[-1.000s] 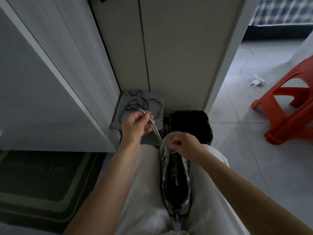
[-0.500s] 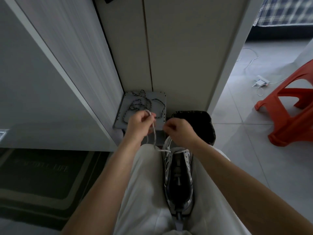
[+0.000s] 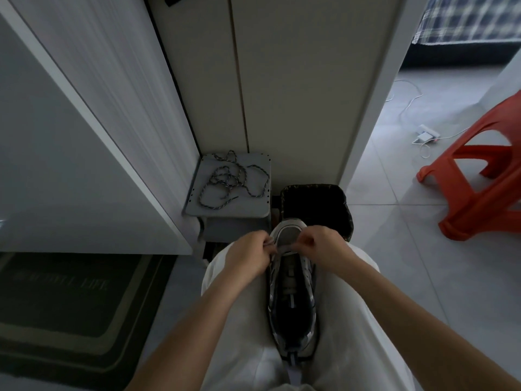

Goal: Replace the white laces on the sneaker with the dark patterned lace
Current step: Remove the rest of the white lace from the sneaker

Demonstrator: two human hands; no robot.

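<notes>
Hands have dropped to the toe of the sneaker (image 3: 291,300) on the lap, where curled fingers of the left hand (image 3: 248,253) and right hand (image 3: 321,245) apparently pinch the last white lace (image 3: 284,250), so unlacing seems nearly done; the dark patterned lace (image 3: 231,179) waits on the stool (image 3: 225,213).

1. Dark rectangular floor mat with pale border stripes (image 3: 84,320), well left of and below the left hand (image 3: 248,256): one line of pale lettering.
2. Last word looks like "LIFE"; the letters before it are too blurred to read.
3. Nothing else legible.
</notes>
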